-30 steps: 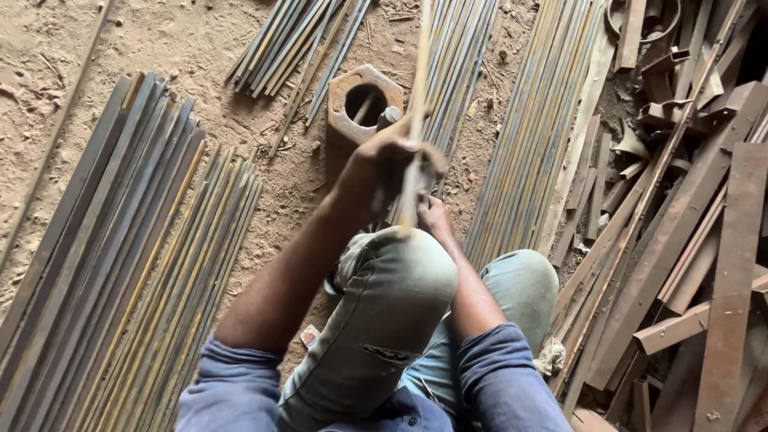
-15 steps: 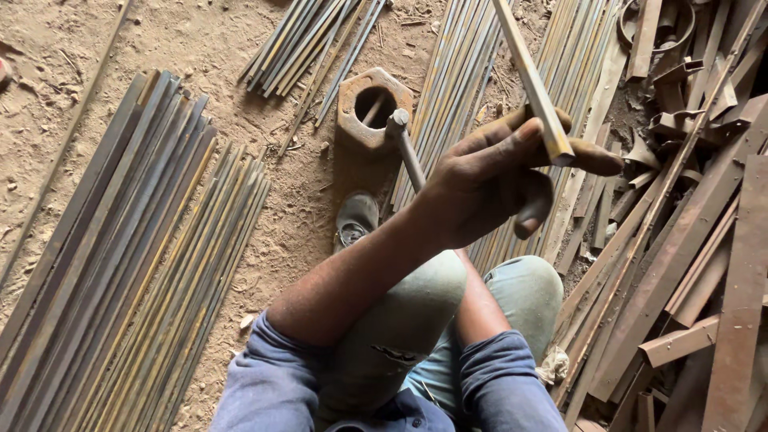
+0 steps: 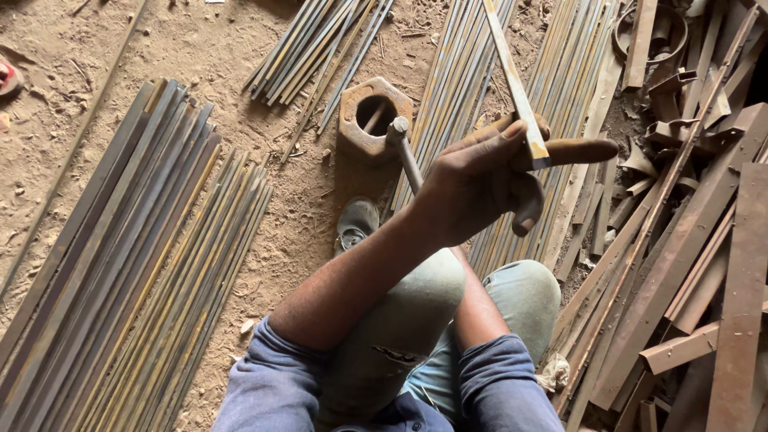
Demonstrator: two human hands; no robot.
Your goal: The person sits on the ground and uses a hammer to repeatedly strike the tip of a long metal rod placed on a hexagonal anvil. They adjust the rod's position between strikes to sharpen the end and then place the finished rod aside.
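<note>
Clamped on strip [image 3: 513, 90] near its low end: grip of left hand [image 3: 480, 188], raised above knee. Right hand hidden behind it, grip impossible to tell. Hammer [image 3: 405, 149] just below, beside hex block [image 3: 373, 118]. Probably best to hold the pinch firm and the strip steady, clear of scrap [image 3: 688, 240].

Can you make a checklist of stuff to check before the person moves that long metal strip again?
1. Grip on the metal strip: ok, the left hand pinches it between thumb and fingers.
2. Right hand position: cannot tell, it is hidden behind the left arm.
3. Hammer out of the way: cannot tell, only its handle shows behind the left hand.
4. Hexagonal steel block steady on the dirt: ok.
5. Room to the right: not ok, a scrap metal pile lies close.
</note>
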